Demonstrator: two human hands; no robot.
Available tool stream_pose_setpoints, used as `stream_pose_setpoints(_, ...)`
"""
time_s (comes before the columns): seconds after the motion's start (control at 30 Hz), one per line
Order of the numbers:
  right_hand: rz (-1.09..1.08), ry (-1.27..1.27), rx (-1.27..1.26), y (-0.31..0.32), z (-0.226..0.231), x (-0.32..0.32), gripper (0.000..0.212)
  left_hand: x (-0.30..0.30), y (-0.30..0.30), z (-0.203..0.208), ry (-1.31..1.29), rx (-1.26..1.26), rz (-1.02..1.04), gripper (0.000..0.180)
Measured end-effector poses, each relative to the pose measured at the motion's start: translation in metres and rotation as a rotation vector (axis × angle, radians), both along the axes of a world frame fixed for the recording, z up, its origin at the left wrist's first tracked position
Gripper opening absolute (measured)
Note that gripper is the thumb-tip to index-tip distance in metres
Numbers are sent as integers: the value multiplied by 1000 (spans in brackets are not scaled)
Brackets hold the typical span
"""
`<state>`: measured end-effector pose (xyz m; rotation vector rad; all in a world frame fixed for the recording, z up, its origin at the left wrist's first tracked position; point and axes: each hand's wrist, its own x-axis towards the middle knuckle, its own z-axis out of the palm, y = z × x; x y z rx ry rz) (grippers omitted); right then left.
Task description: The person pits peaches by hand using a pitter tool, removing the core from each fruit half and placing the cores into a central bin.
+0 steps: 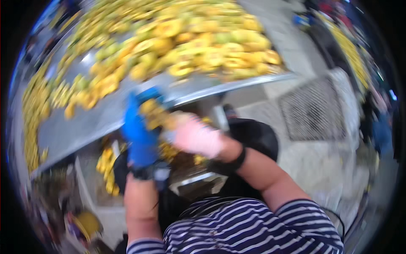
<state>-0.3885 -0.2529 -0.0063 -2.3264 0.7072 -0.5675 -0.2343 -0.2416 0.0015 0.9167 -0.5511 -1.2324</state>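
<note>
My left hand (140, 131), in a blue glove, is closed around a piece of yellow fruit (151, 109) in front of the table edge. My right hand (196, 134), in a pale pink glove, is close up against the fruit from the right. Its fingers look curled, but motion blur hides what they grip, if anything. Beyond both hands, many halved yellow fruits (182, 67) are heaped on a metal table (101, 116), cut faces showing on several. Below the hands, more yellow pieces (168, 152) lie in a container between my legs.
The table's metal rim (237, 86) runs just beyond my hands. Yellow pieces (108, 169) lie low on the left, near a yellow round object (88, 224). A floor grate (313, 109) lies to the right. Farther right, a long strip of yellow fruit (349, 53) stretches away.
</note>
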Motion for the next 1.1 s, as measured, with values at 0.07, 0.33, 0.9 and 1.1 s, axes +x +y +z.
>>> stream_pose_setpoints(0.07, 37, 193, 20, 2, 14, 0, 32, 21, -4, -11, 439, -213, -515, 53)
stream_pose_setpoints(0.33, -124, 140, 686, 2, 9, 24, 27, 23, 1, 19, -145, 128, -78, 49)
stream_pose_setpoints(0.9, -56, -149, 841, 9, 33, -2, 34, -18, -3, 64, -472, 60, -117, 49)
stream_pose_setpoints(1.1, -65, 52, 965, 18, 47, 0, 32, -17, 16, 56, -208, 66, -33, 44)
